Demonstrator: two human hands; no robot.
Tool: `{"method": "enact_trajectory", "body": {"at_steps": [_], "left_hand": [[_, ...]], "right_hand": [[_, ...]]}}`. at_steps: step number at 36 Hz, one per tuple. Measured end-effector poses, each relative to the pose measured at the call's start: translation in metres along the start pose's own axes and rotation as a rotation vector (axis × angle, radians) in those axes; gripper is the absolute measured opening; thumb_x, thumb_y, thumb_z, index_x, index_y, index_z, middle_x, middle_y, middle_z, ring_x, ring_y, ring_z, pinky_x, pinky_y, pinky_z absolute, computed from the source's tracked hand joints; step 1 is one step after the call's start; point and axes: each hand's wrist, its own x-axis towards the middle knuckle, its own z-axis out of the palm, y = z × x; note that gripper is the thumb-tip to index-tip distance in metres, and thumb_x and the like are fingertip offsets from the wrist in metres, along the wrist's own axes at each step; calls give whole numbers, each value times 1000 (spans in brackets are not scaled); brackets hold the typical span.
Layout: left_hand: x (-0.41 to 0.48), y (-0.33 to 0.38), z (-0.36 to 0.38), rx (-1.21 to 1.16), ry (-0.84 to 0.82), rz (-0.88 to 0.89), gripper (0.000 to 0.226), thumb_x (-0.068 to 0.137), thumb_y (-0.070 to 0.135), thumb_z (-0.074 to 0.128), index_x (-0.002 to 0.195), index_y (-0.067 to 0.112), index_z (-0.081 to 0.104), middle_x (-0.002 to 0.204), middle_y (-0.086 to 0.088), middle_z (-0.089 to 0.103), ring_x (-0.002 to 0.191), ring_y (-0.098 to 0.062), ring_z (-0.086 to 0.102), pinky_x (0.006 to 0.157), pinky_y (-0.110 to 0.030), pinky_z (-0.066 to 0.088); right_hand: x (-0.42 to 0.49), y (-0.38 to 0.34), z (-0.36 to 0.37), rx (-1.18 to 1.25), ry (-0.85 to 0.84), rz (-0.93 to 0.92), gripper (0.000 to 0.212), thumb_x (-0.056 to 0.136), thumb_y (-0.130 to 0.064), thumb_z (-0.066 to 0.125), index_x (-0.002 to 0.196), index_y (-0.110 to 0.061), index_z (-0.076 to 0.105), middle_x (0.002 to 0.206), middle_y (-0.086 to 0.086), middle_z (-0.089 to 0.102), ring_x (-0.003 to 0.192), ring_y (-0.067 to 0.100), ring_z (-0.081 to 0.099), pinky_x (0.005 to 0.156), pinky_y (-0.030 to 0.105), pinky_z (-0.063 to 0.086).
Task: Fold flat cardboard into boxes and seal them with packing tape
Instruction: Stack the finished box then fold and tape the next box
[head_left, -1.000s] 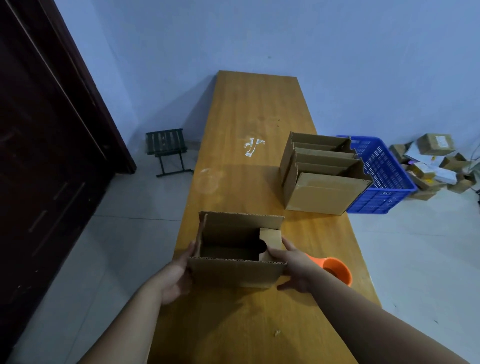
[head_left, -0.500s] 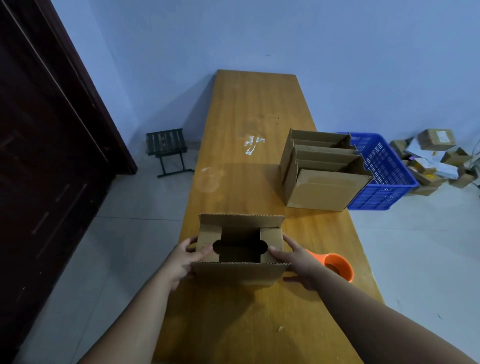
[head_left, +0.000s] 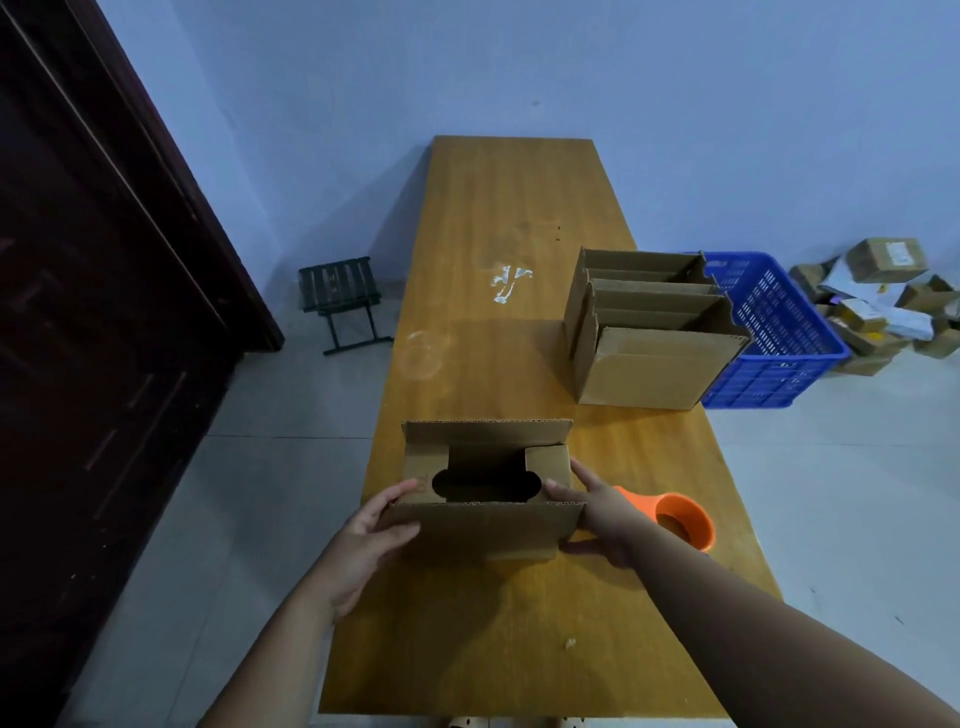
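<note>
While both short flaps lie folded inward, left hand (head_left: 363, 540) and right hand (head_left: 605, 512) grasp the cardboard box (head_left: 488, 499) ends, fingers (head_left: 558, 489) pressing flaps; tape dispenser (head_left: 680, 519) beside, on table (head_left: 519, 649).

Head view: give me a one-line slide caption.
Both hands fold the end flaps of a cardboard box on a wooden table.
</note>
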Motion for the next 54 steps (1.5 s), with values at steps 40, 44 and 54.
{"method": "enact_trajectory", "body": {"at_steps": [40,44,54], "left_hand": [[18,-6,31,186,424,18,47,93,29,58,137,19,44,130,-4,54,116,-21,50,88,-32,43],[16,-5,37,320,484,59,54,94,31,56,143,24,35,138,-6,49,122,-25,49,88,-33,45],[34,-4,88,1309,253,395,56,102,34,30,152,24,7,159,9,-8,146,-14,-8,111,-30,-12]], "right_hand": [[-13,4,26,-1144,336,-808,33,99,-35,47,130,-27,53,138,-9,46,138,14,31,118,41,14],[-15,7,20,-1202,267,-796,38,100,-40,42,136,-28,50,147,-8,40,141,11,27,119,39,15],[-10,8,17,-1311,270,-772,44,102,-42,35,142,-28,44,155,-7,31,146,12,17,119,40,9]]}}
